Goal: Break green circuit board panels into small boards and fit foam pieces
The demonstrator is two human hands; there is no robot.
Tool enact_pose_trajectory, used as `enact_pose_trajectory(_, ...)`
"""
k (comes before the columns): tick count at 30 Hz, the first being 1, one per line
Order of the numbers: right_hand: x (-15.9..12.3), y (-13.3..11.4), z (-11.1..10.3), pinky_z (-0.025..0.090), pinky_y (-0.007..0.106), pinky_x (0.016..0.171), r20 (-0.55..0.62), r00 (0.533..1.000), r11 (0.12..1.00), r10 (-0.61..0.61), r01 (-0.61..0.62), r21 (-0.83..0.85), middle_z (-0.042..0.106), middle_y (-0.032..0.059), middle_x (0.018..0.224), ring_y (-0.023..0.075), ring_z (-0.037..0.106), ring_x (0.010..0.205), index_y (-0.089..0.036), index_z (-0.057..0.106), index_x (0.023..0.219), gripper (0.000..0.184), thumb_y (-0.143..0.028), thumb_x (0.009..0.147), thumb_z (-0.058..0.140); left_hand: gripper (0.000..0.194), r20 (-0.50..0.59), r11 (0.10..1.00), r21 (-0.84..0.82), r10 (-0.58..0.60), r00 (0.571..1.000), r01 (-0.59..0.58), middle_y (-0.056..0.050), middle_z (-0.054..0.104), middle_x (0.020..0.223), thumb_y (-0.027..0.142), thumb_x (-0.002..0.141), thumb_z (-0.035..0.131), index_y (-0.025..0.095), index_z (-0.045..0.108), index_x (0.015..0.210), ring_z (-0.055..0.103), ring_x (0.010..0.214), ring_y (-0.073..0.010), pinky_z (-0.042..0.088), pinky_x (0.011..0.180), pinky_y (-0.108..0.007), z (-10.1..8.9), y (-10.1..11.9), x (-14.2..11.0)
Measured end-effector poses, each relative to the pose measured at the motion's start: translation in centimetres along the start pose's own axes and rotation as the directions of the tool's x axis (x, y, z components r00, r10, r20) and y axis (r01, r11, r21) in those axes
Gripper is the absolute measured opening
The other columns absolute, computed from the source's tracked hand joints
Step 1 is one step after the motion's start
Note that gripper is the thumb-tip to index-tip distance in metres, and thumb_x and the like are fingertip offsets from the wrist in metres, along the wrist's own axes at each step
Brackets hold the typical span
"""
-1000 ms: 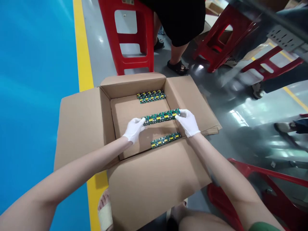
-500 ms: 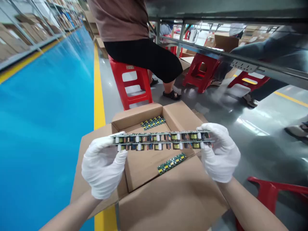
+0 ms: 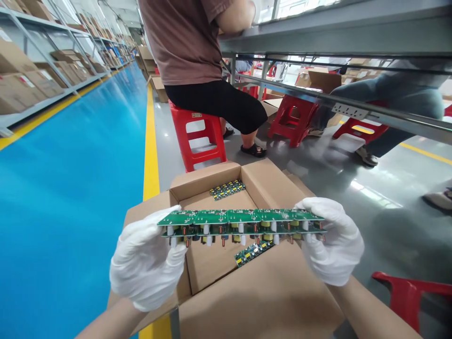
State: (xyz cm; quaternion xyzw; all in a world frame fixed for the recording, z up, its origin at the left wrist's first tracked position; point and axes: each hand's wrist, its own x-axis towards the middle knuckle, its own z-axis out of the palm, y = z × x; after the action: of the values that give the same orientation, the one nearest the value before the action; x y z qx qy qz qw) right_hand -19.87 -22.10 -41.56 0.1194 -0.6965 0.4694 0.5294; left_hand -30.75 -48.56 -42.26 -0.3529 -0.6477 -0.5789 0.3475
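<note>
Two stacked circuit boards (image 3: 243, 217) are held at frame centre over the open carton (image 3: 261, 292). Their long axis is aligned left to right; opposite ends are pinched by the left hand (image 3: 148, 259) and right hand (image 3: 334, 242), neither clearly nearer.

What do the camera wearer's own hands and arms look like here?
The left hand and right hand wear matching white gloves, soft and wrinkled, ending at the wrist, with no marking visible. Both forearms are uncovered where they show: no sleeve, watch or bracelet in view.
</note>
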Motion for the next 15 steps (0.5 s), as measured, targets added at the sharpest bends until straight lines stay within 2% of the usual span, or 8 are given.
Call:
enact_pose_trajectory(6, 0.1, 0.2, -0.2, 0.059, 0.032, 0.067, 0.015, 0.999, 0.999, -0.028, 0.028, -0.016, 0.064, 0.0076, 0.102, 0.0202, 0.066, 0.089, -0.022, 0.066, 0.112, 0.035, -0.016, 0.077, 0.069, 0.037, -0.033, 0.994, 0.075, 0.086, 0.996, -0.084, -0.002, 0.067, 0.102, 0.012, 0.072, 0.071, 0.024, 0.062, 0.106, 0.070, 0.092, -0.0204, 0.062, 0.078, -0.031, 0.7, 0.7, 0.9)
enact_pose_trajectory(12, -0.5, 0.7, -0.5, 0.060, 0.036, 0.070, 0.000, 1.000, 1.000, 0.017, -0.017, -0.025, 0.064, 0.0076, 0.105, 0.0212, 0.066, 0.090, -0.024, 0.066, 0.113, 0.037, -0.018, 0.077, 0.070, 0.036, -0.049, 1.000, 0.017, 0.025, 0.998, -0.024, -0.004, 0.063, 0.100, 0.017, 0.073, 0.072, 0.028, 0.061, 0.105, 0.070, 0.093, -0.0258, 0.064, 0.074, -0.039, 0.7, 0.9, 0.5)
enact_pose_trajectory(15, -0.9, 1.1, -0.6, 0.059, 0.039, 0.071, -0.020, 0.998, 0.997, 0.059, -0.059, -0.044, 0.065, 0.0080, 0.105, 0.0231, 0.066, 0.090, -0.026, 0.067, 0.111, 0.034, -0.021, 0.078, 0.070, 0.029, -0.088, 0.999, 0.034, 0.003, 0.996, 0.000, -0.005, 0.062, 0.095, 0.025, 0.076, 0.071, 0.031, 0.061, 0.102, 0.070, 0.091, -0.0269, 0.064, 0.069, -0.041, 0.7, 1.2, 0.4)
